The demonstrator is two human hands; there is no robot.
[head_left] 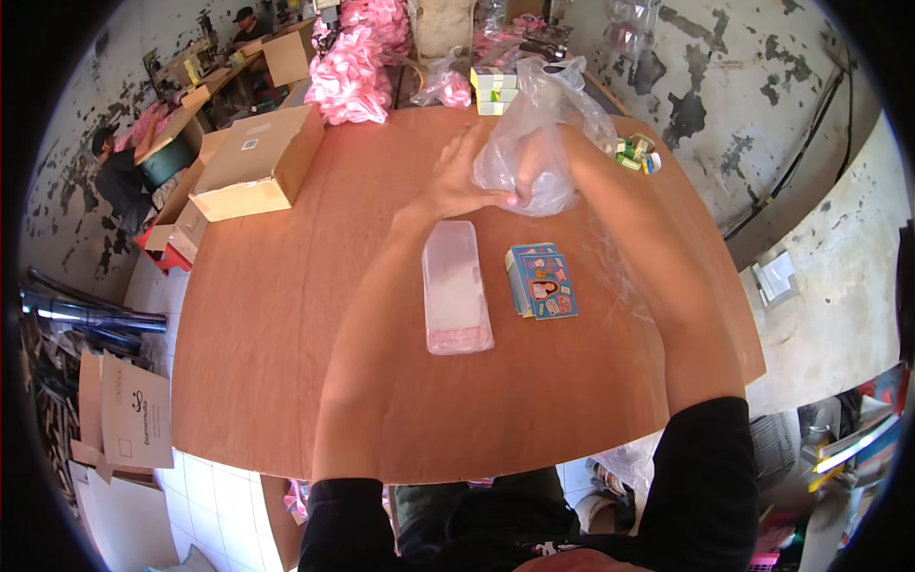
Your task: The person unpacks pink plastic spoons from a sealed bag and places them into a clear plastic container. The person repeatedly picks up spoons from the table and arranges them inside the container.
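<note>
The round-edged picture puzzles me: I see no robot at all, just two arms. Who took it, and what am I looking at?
There is no robot here: these are a person's own bare hands. The camera sits on that person's head and looks down, so the forearms come in from below. Its very wide lens bends straight edges.

On the reddish-brown wooden table lie a long, clear plastic packet and a stack of blue printed cards. A large brown cardboard box stands at the far left.

The left hand has its thumb against a crumpled, see-through plastic bag. The right hand shows through the plastic; what it grips, if anything, is unclear.
</note>
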